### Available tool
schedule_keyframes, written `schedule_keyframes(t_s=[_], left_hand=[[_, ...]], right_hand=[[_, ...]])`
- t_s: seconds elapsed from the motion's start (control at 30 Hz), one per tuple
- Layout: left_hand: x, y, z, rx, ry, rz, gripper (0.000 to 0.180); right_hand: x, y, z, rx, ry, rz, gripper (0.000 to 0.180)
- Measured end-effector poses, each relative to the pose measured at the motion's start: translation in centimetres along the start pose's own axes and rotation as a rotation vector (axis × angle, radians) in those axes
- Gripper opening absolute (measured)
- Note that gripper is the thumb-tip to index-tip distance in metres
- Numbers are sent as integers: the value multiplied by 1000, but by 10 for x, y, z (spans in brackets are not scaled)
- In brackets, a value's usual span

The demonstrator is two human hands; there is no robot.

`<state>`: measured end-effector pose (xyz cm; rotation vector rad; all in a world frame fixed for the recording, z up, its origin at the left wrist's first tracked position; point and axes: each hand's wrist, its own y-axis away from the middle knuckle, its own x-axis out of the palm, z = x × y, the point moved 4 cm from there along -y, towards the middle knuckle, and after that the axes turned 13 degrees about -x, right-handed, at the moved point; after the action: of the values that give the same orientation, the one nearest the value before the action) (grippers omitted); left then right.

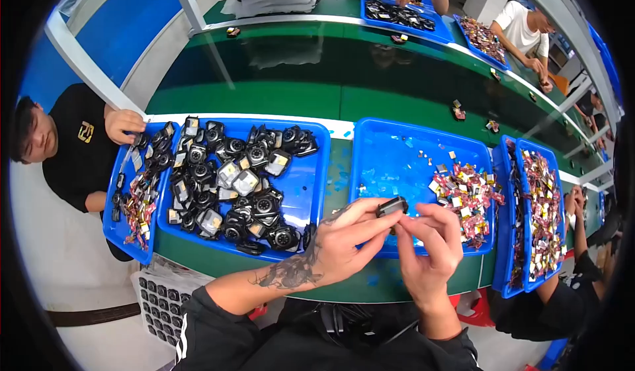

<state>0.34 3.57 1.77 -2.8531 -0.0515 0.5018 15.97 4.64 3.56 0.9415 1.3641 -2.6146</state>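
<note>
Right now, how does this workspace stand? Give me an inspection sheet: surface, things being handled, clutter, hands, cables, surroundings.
Surface: green worktop with trays along it.
Things handled: small black part in hand; black round-faced units fill much of the left-centre blue tray; small red, white and yellow pieces heap in the right-centre blue tray.
Clutter: blue scraps on the worktop between those trays.
Hands: left hand grips the black part; right hand has its fingertips at or beside it.
Cables: none clearly seen; dark strands at the lap can't be identified.
Surroundings: co-worker at left, others across and at right.
</note>
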Motion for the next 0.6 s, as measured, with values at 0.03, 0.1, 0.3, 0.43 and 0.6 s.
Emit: schedule_keyframes(t_s=[0.03, 0.1, 0.3, 0.43, 0.6], left_hand=[[-1, -1, 0, 45, 3, -38, 32], [-4, -2, 1, 95, 12, -69, 30], [-4, -2, 1, 132, -59, 19, 23], [-5, -2, -1, 19, -36, 47, 23], [3, -5, 13, -443, 269, 336, 14]], right_hand=[[1, -1, -1, 47, -134, 33, 19], [2, -2, -3, 97, -260, 62, 18], [4, 11, -22, 706, -1040, 7, 14], [1, 17, -32, 710, -1104, 68, 14], [-4, 7, -29, 590, -905, 134, 13]])
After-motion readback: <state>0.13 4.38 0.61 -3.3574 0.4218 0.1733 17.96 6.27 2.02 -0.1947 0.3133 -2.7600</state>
